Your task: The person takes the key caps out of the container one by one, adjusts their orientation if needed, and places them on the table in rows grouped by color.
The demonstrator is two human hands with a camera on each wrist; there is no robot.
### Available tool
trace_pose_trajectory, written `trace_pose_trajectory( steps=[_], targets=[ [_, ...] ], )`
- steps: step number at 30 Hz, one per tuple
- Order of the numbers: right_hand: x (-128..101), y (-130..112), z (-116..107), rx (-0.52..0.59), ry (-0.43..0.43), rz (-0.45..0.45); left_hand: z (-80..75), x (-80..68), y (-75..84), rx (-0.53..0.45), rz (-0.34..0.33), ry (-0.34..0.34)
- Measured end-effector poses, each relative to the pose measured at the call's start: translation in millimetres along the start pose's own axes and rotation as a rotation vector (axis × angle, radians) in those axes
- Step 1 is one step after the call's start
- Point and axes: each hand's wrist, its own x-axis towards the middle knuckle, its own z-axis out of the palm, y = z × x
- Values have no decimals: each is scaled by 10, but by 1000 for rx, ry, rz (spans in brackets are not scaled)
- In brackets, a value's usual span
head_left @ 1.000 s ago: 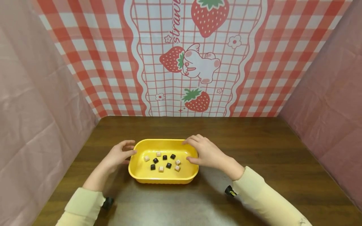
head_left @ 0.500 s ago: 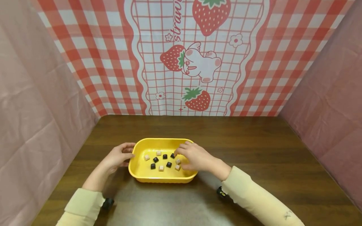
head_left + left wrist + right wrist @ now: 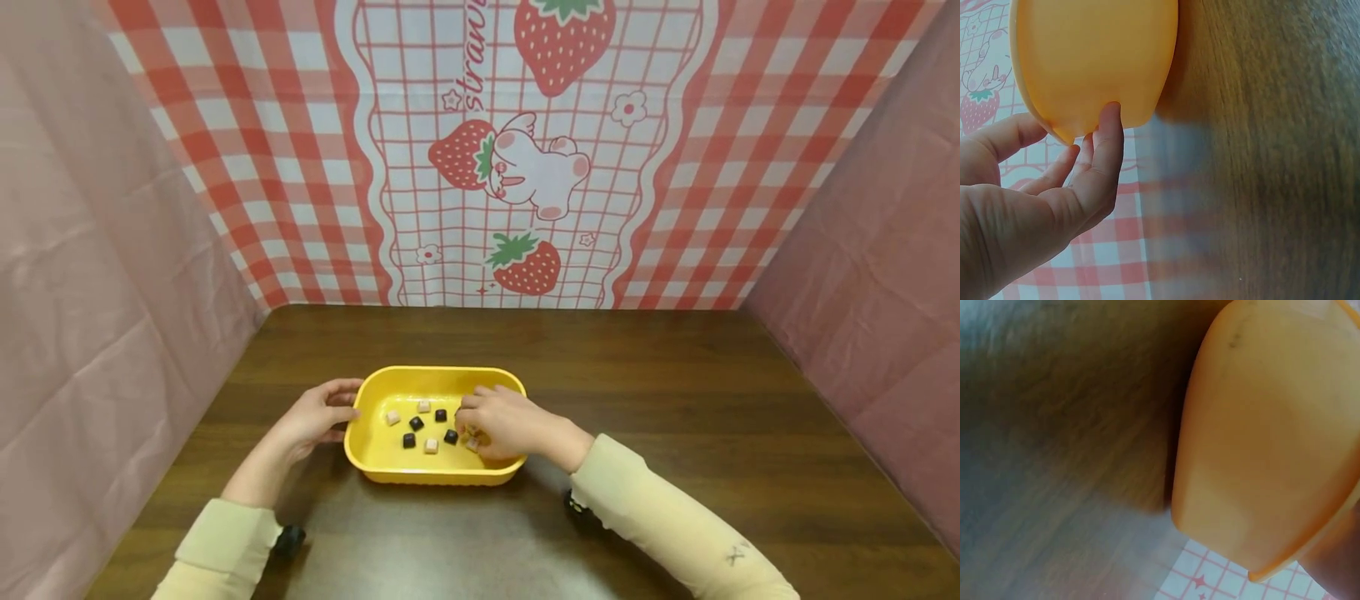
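A yellow oval tray [image 3: 435, 477] sits on the brown table and holds several small cubes, some pink [image 3: 393, 417] and some dark [image 3: 416, 423]. My left hand [image 3: 315, 417] rests against the tray's left end. In the left wrist view its thumb [image 3: 1107, 134] touches the tray's outer wall [image 3: 1091, 56]. My right hand [image 3: 498, 425] is inside the tray at its right side, fingers curled down over the cubes there. Whether it pinches one is hidden. The right wrist view shows only the tray's underside [image 3: 1272, 437] and the table.
The wooden table [image 3: 675, 400] stretches wide to the right and behind the tray. A red-checked strawberry cloth [image 3: 510, 167] hangs at the back. Pink sheets [image 3: 90, 292] wall in both sides.
My right hand came off the tray's right rim and moved left and down into the tray, covering the right-hand cubes. The left hand stayed at the tray's left end.
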Motion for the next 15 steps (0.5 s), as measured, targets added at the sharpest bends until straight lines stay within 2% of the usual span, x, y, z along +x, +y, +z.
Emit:
trace_pose_trajectory(
  steps=[4,15],
  targets=[
    [21,29,29,-31,-43,-9,6,11,1,5,0,-1],
    [77,77,83,-42,-53,-53,19,-16,0,5,0,4]
  ],
)
